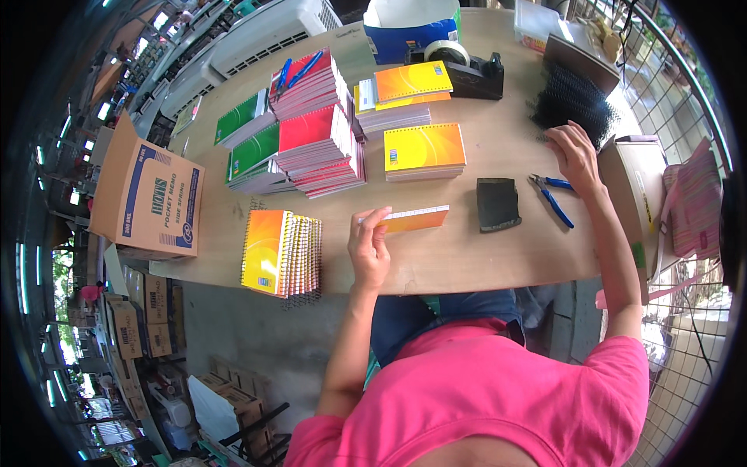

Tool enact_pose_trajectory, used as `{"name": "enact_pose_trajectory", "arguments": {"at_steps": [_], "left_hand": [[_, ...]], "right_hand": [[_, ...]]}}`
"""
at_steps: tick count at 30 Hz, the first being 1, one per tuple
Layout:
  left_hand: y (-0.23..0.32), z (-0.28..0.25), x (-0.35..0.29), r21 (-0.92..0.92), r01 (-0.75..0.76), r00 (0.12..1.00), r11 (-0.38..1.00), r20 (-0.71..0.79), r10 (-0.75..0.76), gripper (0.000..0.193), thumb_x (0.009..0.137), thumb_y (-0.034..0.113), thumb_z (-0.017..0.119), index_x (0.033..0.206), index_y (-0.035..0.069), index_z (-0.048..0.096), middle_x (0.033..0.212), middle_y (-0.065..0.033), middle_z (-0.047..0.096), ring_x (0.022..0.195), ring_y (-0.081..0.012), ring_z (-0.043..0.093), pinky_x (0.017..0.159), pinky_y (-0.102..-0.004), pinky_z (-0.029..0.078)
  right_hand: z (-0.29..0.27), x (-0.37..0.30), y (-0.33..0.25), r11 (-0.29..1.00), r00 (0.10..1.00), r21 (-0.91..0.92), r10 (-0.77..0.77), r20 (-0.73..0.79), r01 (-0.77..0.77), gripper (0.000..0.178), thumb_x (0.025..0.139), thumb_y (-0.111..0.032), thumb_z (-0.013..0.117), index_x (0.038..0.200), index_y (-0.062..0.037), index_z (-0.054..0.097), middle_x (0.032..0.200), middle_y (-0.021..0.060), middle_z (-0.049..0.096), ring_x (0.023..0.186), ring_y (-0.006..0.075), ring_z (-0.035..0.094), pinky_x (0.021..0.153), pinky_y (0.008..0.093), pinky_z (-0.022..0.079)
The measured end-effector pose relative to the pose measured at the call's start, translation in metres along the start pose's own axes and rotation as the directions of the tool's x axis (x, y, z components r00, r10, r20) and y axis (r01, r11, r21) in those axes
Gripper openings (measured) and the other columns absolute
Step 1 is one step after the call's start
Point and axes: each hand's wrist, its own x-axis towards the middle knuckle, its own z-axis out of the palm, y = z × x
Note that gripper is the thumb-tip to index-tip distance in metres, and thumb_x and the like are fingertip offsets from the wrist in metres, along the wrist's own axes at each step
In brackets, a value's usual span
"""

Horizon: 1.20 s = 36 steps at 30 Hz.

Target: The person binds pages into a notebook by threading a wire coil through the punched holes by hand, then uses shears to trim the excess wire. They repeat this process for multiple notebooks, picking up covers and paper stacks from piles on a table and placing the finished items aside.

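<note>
My left hand [369, 247] pinches a small orange notepad [417, 219] by its left end, tilted so its white punched edge faces up. My right hand [577, 159] reaches to the near side of a heap of black wire spirals [574, 105], its fingers bent loosely and somewhat apart; no spiral shows clearly between them. Between my hands lie a dark rectangular block [498, 205] and blue-handled cutting pliers [554, 201]. A stack of yellow-orange notepads [424, 148] sits beyond the held one. Left of my left hand stands a pile of spiral-bound orange notepads [268, 249].
Red notepad stacks [311, 128] and green ones [255, 156] stand at the back left, blue pliers [296, 71] on top. More yellow pads [412, 82], a tape dispenser [475, 74] and a blue box [412, 35] are farther back. An open carton [159, 194] stands left, a cardboard box [632, 183] right.
</note>
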Motion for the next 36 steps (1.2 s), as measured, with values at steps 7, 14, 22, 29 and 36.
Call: {"name": "enact_pose_trajectory", "arguments": {"at_steps": [7, 14, 22, 29, 36], "left_hand": [[0.015, 0.022, -0.002, -0.036, 0.006, 0.999, 0.999, -0.047, -0.008, 0.017, 0.096, 0.006, 0.064, 0.113, 0.006, 0.061, 0.106, -0.012, 0.06, 0.101, -0.0285, 0.056, 0.083, -0.0392, 0.047], [0.014, 0.032, -0.006, -0.065, 0.052, 0.996, 0.997, -0.065, -0.056, 0.013, 0.095, 0.011, 0.067, 0.106, 0.005, 0.063, 0.097, -0.0119, 0.056, 0.095, -0.0285, 0.056, 0.084, -0.0393, 0.047], [0.013, 0.033, -0.006, -0.043, 0.026, 0.997, 0.999, -0.067, -0.029, 0.013, 0.096, 0.013, 0.067, 0.106, 0.005, 0.064, 0.099, -0.0123, 0.055, 0.094, -0.0294, 0.057, 0.084, -0.0397, 0.047], [0.011, 0.034, -0.006, 0.021, -0.047, 0.997, 0.999, -0.063, 0.049, 0.014, 0.098, 0.015, 0.065, 0.104, 0.003, 0.06, 0.1, -0.0102, 0.057, 0.097, -0.0252, 0.055, 0.082, -0.0355, 0.047], [0.013, 0.035, -0.008, -0.008, 0.025, 0.998, 1.0, -0.061, -0.026, 0.014, 0.098, 0.015, 0.066, 0.103, 0.003, 0.06, 0.101, -0.0103, 0.057, 0.098, -0.0255, 0.056, 0.081, -0.035, 0.048]], "right_hand": [[-0.022, 0.023, -0.084, 0.932, 0.989, 0.347, -0.134, 0.069, 0.102, 0.028, 0.08, -0.005, 0.074, 0.107, -0.0068, 0.074, 0.09, 0.0108, 0.067, 0.085, 0.0283, 0.065, 0.075, 0.0408, 0.052], [-0.011, 0.029, -0.155, 0.715, 0.939, 0.642, 0.056, 0.341, -0.276, 0.017, 0.085, -0.01, 0.072, 0.101, -0.0063, 0.077, 0.088, 0.0096, 0.07, 0.084, 0.0285, 0.065, 0.072, 0.0388, 0.054], [-0.005, 0.026, -0.158, 0.664, 0.927, 0.687, 0.024, 0.375, -0.295, 0.022, 0.083, -0.004, 0.073, 0.105, -0.0059, 0.074, 0.092, 0.0093, 0.07, 0.096, 0.0276, 0.063, 0.079, 0.0393, 0.053], [0.003, 0.022, -0.153, 0.619, 0.931, 0.742, -0.049, 0.361, -0.256, 0.023, 0.079, 0.002, 0.074, 0.101, -0.0044, 0.074, 0.091, 0.0086, 0.068, 0.085, 0.0251, 0.065, 0.073, 0.037, 0.053], [0.001, 0.023, -0.149, 0.622, 0.915, 0.738, -0.085, 0.394, -0.26, 0.015, 0.085, -0.005, 0.071, 0.1, -0.004, 0.073, 0.093, 0.0099, 0.069, 0.08, 0.027, 0.067, 0.07, 0.0383, 0.054]]}}
